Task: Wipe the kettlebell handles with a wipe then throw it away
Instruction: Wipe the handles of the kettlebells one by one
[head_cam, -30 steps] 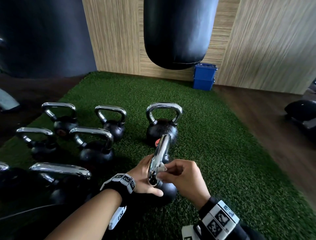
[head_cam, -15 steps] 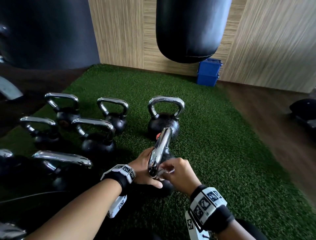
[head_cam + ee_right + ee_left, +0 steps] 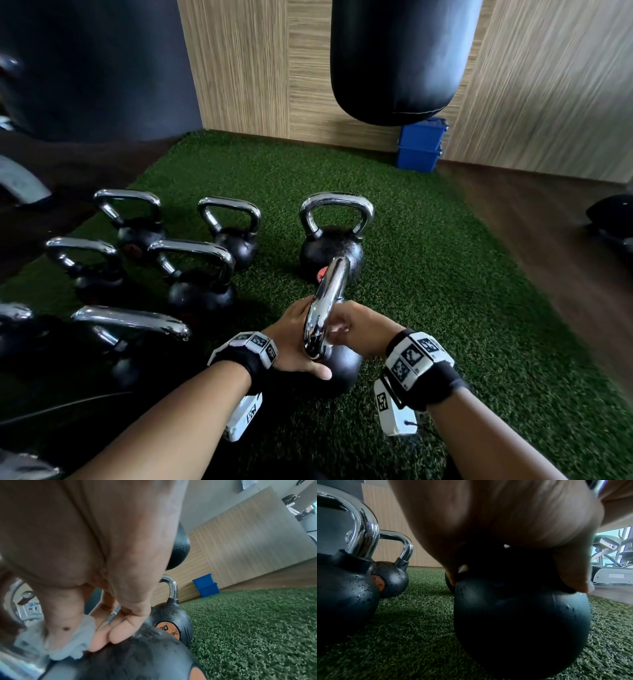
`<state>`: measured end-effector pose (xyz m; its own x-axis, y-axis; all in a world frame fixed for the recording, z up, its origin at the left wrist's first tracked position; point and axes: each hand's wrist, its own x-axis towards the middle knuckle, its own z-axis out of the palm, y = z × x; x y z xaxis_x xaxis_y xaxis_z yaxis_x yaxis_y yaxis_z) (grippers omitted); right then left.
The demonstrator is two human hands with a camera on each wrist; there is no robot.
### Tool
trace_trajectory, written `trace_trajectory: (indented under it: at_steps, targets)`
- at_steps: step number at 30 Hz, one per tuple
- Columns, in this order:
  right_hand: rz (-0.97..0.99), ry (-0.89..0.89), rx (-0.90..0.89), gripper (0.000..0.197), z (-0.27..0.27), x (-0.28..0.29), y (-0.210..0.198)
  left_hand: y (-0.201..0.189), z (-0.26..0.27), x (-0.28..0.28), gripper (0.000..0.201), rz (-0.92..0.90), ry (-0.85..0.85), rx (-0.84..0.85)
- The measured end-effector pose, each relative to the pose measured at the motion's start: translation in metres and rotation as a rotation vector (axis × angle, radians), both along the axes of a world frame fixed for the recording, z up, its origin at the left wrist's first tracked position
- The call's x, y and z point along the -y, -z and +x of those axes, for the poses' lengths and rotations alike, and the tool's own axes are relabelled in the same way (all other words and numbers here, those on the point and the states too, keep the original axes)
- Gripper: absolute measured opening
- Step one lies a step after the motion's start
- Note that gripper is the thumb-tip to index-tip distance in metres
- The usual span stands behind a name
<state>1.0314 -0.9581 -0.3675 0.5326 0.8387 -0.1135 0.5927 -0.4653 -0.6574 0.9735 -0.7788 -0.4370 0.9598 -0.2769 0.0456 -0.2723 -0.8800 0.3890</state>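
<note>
Green artificial turf (image 3: pixel 428 274) covers the floor, bounded by wood-panel walls; a black punching bag (image 3: pixel 400 58) hangs above and a blue bin (image 3: pixel 419 147) sits against the far wall.

Nearest kettlebell (image 3: pixel 339 370) stands on the turf between both hands, its chrome handle (image 3: pixel 325 308) seen edge-on from the head view.

Left hand (image 3: pixel 294 346): palm and spread fingers rest on the black ball on the handle's left side, thumb laid across the top of the ball. Grip is spread and flat, not closed round anything.

Right hand (image 3: pixel 359 332): on the opposite side of the handle. Thumb and curled fingers pinch a crumpled white wipe (image 3: pixel 56 639) against the lower leg of the handle, where the chrome meets the ball; the other fingertips (image 3: pixel 118 635) touch the top of the ball.

Beyond the right hand, just past the handle, stands a 2nd kettlebell (image 3: pixel 330 246) with an orange label. To the left of the left hand stand more chrome-handled kettlebells (image 3: pixel 198 277) in rows. Water droplets show on several of the black balls.
</note>
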Motion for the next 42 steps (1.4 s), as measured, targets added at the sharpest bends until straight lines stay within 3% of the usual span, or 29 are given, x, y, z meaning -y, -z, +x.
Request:
trace_trajectory:
  at_steps: [2, 5, 7, 10, 15, 18, 20, 22, 25, 26, 29, 31, 35, 39, 42]
  targets:
    - [0.016, -0.003, -0.022, 0.015, 0.002, -0.001, 0.001, 0.000, -0.004, -0.001, 0.116, -0.103, -0.035, -0.015]
    - [0.143, -0.030, -0.196, 0.015, 0.002, 0.000, 0.001, 0.004, -0.011, -0.003, 0.125, -0.232, -0.066, 0.024]
    - [0.211, -0.024, -0.319, 0.018, 0.002, 0.001, 0.001, 0.004, -0.009, -0.002, 0.119, -0.202, -0.064, 0.039]
    - [0.285, 0.003, -0.486, 0.021, 0.004, 0.002, 0.012, 0.000, -0.008, 0.001, 0.108, -0.001, -0.012, 0.032]
    - [0.639, 0.020, -0.951, 0.034, 0.002, -0.001, 0.027, -0.001, -0.008, 0.002, 0.082, -0.128, -0.017, 0.091]
    - [0.763, 0.021, -1.098, 0.038, -0.002, -0.003, 0.033, -0.003, -0.008, 0.003, 0.096, -0.161, -0.049, 0.038]
    - [0.819, 0.001, -1.122, 0.034, -0.006, -0.003, 0.038, -0.003, -0.008, 0.001, 0.110, -0.142, -0.054, 0.007]
    - [0.884, 0.048, -1.144, 0.031, -0.005, -0.003, 0.040, -0.005, -0.007, 0.001, 0.109, -0.075, -0.058, -0.034]
    - [1.030, 0.201, -1.140, 0.021, -0.002, -0.007, 0.043, -0.008, -0.004, 0.002, 0.073, 0.076, -0.025, -0.096]
    - [1.053, 0.231, -1.141, 0.021, -0.002, -0.008, 0.045, -0.008, -0.003, 0.002, 0.073, 0.109, -0.027, -0.117]
    - [1.039, 0.196, -1.131, 0.020, -0.004, -0.008, 0.048, -0.004, -0.005, 0.002, 0.107, 0.051, -0.101, -0.117]
    - [1.056, 0.224, -1.113, 0.020, -0.003, -0.010, 0.047, -0.003, -0.005, 0.001, 0.118, 0.009, -0.116, -0.117]
    - [1.250, 0.570, -1.075, 0.019, 0.013, -0.017, 0.041, -0.004, -0.004, 0.000, 0.123, -0.034, -0.147, -0.164]
    - [1.143, 0.639, -0.880, 0.021, 0.016, -0.013, 0.038, 0.003, -0.004, -0.002, 0.101, -0.054, -0.134, -0.145]
    - [0.941, 0.688, -0.522, 0.031, 0.015, -0.011, 0.033, 0.007, -0.004, -0.003, 0.112, -0.083, -0.160, -0.129]
